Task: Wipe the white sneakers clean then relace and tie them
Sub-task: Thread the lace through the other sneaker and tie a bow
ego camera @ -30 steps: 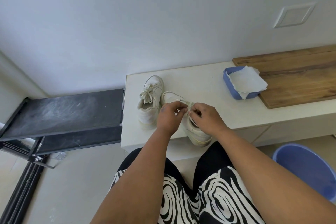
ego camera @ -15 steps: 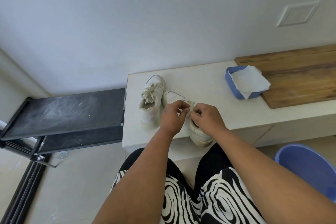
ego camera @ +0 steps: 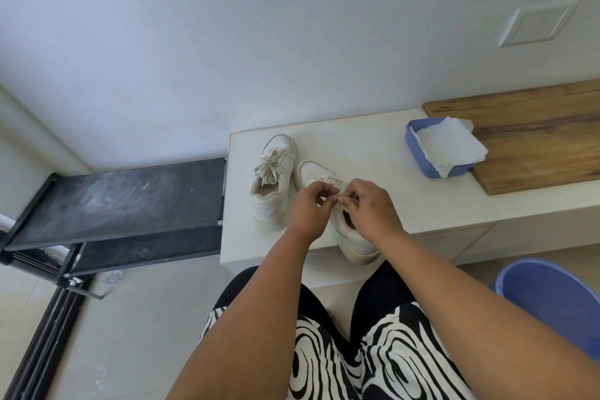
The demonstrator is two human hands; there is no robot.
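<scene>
The left hand (ego camera: 308, 204) and right hand (ego camera: 373, 208) meet over the nearer white sneaker (ego camera: 350, 237), fingers curled, each pinching a bit of the pale lace (ego camera: 341, 187) between thumb and fingertips just above the shoe's opening. That sneaker sits at the front of the white table (ego camera: 373, 153), its heel poking out over the near edge. Just beside it to the left, touching or nearly so, stands the second sneaker (ego camera: 272, 182), its lace already tied in a bow. No brand mark or writing can be read on either shoe.

To the right, well apart from the shoes, a blue tray (ego camera: 418, 153) holds a crumpled white paper towel (ego camera: 449, 148); the tray rests partly on a wooden board (ego camera: 535, 136) that covers the table's right end. Bare tabletop lies between shoes and tray. Off the table's left edge is a black rack (ego camera: 123, 201), dusty on top. A blue bucket (ego camera: 558, 302) stands on the floor at lower right, beside the person's patterned skirt (ego camera: 373, 357).
</scene>
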